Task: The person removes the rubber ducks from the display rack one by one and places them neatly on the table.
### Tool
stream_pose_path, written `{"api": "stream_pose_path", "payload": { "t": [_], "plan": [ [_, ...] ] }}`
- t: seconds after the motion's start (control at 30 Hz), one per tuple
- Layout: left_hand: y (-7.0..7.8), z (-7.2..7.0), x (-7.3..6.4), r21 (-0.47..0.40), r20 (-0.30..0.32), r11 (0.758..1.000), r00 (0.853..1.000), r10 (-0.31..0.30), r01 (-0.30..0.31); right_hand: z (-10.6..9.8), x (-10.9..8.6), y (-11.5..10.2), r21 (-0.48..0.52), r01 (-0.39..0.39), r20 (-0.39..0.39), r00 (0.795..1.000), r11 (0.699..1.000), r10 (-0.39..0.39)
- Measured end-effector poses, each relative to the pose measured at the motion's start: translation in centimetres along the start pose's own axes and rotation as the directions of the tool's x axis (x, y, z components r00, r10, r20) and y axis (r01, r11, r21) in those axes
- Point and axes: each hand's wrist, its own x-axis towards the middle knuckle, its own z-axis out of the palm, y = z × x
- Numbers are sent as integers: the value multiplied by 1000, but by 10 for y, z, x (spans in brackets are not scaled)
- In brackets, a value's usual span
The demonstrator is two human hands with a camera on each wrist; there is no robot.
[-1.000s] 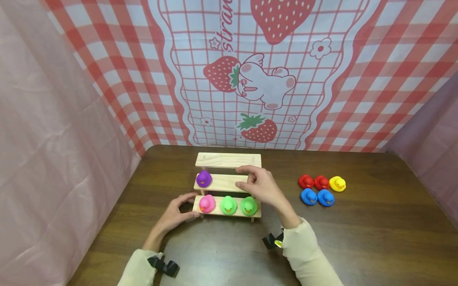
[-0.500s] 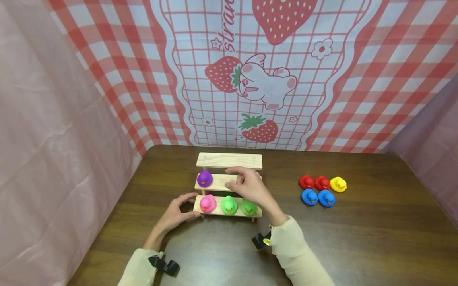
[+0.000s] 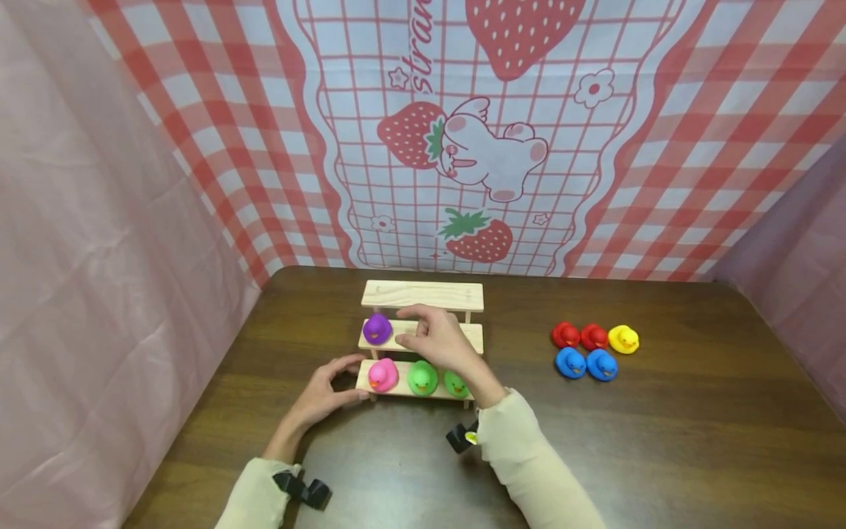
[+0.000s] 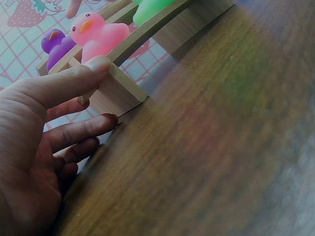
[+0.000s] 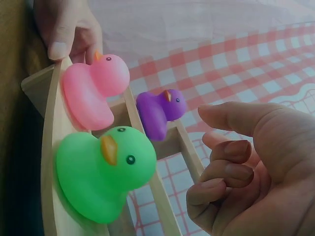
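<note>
A three-tier wooden display shelf point(image 3: 423, 294) stands on the table. My left hand point(image 3: 324, 393) grips the left end of its lowest board, thumb on the front corner and index finger behind. On that board sit a pink rubber duck point(image 3: 382, 375) and two green ducks, one green duck point(image 3: 421, 378) in the middle and another point(image 3: 454, 384) partly covered by my right arm. The purple duck point(image 3: 377, 329) sits at the left end of the middle board. Just right of it hovers my right hand point(image 3: 439, 339), thumb and forefinger apart, other fingers curled, holding nothing.
To the right on the brown table point(image 3: 661, 433) lie two red ducks point(image 3: 593, 336), a yellow duck point(image 3: 623, 339) and two blue ducks point(image 3: 602, 364). A checked strawberry cloth point(image 3: 476, 176) hangs behind, with a pink curtain point(image 3: 119, 242) at the left.
My right hand has moved left along the middle board toward the purple duck. The left hand stays at the shelf's end, and the ducks have not moved.
</note>
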Motion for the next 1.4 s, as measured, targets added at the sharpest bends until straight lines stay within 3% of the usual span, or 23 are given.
{"api": "stream_pose_path", "payload": {
  "t": [0.73,1.0,1.4],
  "plan": [
    [2,0,0,8,-3,1000,1000,27,-27,23,16,-6,-3,-10,16,1000,1000,11],
    [2,0,-1,15,2,999,1000,30,-30,31,20,-10,-62,-2,31,1000,998,4],
    [1,1,-1,12,-3,999,999,32,-32,38,22,-14,-248,20,-7,1000,969,-23]
  ]
}}
